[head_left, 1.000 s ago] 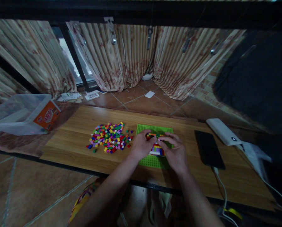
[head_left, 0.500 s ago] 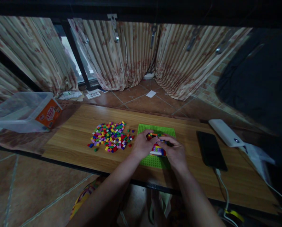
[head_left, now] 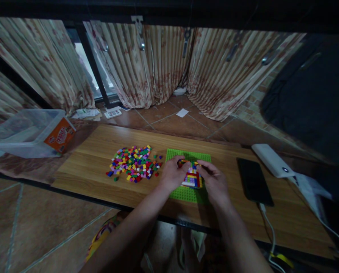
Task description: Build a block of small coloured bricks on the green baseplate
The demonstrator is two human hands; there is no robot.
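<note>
A green studded baseplate [head_left: 183,195] lies on the wooden table, carrying a block of small toy bricks [head_left: 192,178] in red, yellow, blue, white and purple. My left hand [head_left: 172,172] is curled along the left side of this brick build, thumb over its top and fingers at its far edge. At the far right corner, my right hand [head_left: 214,181] has thumb and index finger closed against the build, near a yellow brick. My fingers hide part of the build's far edge. Whether a loose brick is between them cannot be made out.
Left of the baseplate spreads a pile of loose colored bricks [head_left: 133,163]. A clear plastic bin [head_left: 24,148] with an orange label stands at the far left. To the right lie a black phone [head_left: 253,182] on a cable and a white power bank [head_left: 271,160].
My right hand has shifted slightly right, away from my left thumb, uncovering more of the build's top. The left hand stays nearly in place.
</note>
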